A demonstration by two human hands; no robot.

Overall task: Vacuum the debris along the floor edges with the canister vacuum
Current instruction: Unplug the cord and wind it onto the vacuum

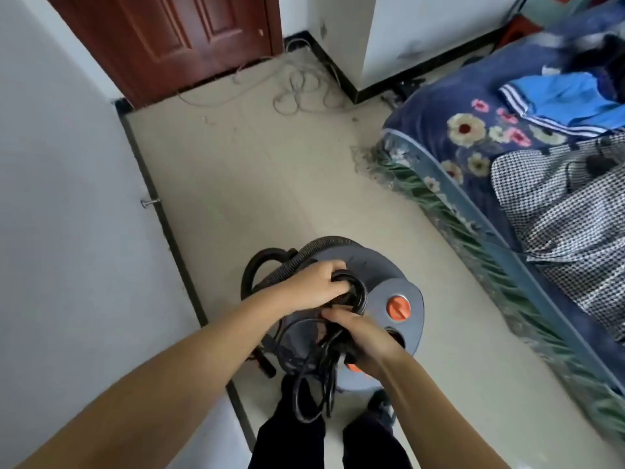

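A grey canister vacuum (pixel 389 265) is seen from above on the pale floor (pixel 270 184), between the dark baseboard (pixel 152 198) of the white wall on the left and the bed (pixel 473 211) on the right. Nothing can be seen inside the canister, since its lid is on; an orange knob (pixel 398 308) sits on the lid's right part. A ribbed grey hose (pixel 297 262) is curved round the far left side of the lid.

The black power cord (pixel 324 360) is bundled in loops on top of the lid. The left hand (pixel 314 286) is curled over the top of the bundle, with a thick black loop passing under its fingers. The right hand (pixel 363 340) is closed round the near part of the same bundle, and loose loops hang down from it in front of the person's dark trousers. The canister lies directly beneath both hands.

Farther off, a tangle of thin light cable (pixel 301 86) lies on the floor near a dark red door (pixel 176 38). Dust and fluff (pixel 363 160) are gathered along the corner of the bed. Folded clothes (pixel 558 106) lie on the flowered cover.
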